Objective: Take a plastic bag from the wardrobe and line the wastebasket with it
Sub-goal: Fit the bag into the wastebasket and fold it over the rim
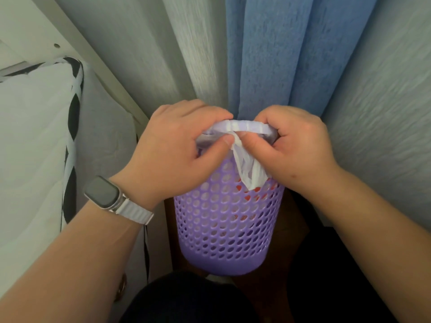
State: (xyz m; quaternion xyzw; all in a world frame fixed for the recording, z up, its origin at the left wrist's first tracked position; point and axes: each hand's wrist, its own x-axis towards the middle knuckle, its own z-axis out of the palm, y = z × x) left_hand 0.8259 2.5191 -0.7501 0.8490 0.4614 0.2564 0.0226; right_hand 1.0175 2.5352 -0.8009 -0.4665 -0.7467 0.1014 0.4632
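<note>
A purple perforated wastebasket [228, 227] stands upright in the lower middle of the head view. A white plastic bag [247, 170] is inside it, with its edge folded over the far rim and a loose handle hanging down the near side. My left hand [177, 155] grips the rim and bag at the left, its thumb pinching the plastic. On the right side my right hand [293, 150] grips the rim and pinches the hanging handle. White plastic with red print shows through the basket's holes.
Grey and blue curtains [268, 54] hang directly behind the basket. A white pillow with black pattern [35, 141] lies on a bed at the left, beside a white frame [77, 36]. Dark floor [291, 229] surrounds the basket. My dark-clothed knee [186, 299] is at the bottom.
</note>
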